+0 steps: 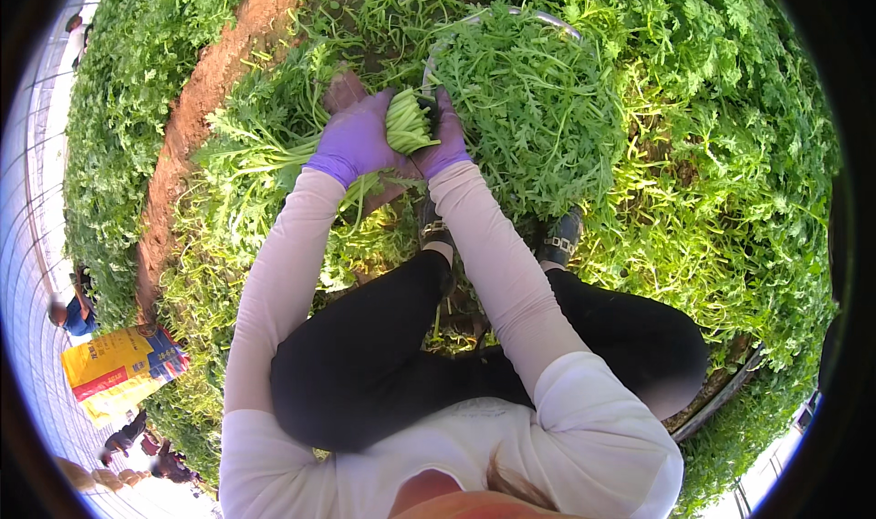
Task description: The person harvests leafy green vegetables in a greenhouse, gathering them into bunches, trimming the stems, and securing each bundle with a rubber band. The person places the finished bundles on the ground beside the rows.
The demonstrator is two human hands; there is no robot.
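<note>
My left hand [357, 135], in a purple glove, grips a bunch of leafy greens [408, 123], probably crown daisy. Its pale green cut stem ends face right, and its leaves spread out to the left. At those stem ends is my right hand [446, 134], also gloved in purple, with dark-stained fingers that press around the bunch. A small dark patch between the right thumb and the stems cannot be made out. Just right of my hands, a round container with a pale rim [547, 19] is heaped with cut greens [527, 108].
A brownish flat piece [344, 92] lies partly hidden under my hands. Bare soil [198, 101] forms a strip at left, between growing greens [120, 108]. A yellow printed sack [123, 368] stands lower left, near a person in blue [79, 313]. My shoes [562, 235] are below the container.
</note>
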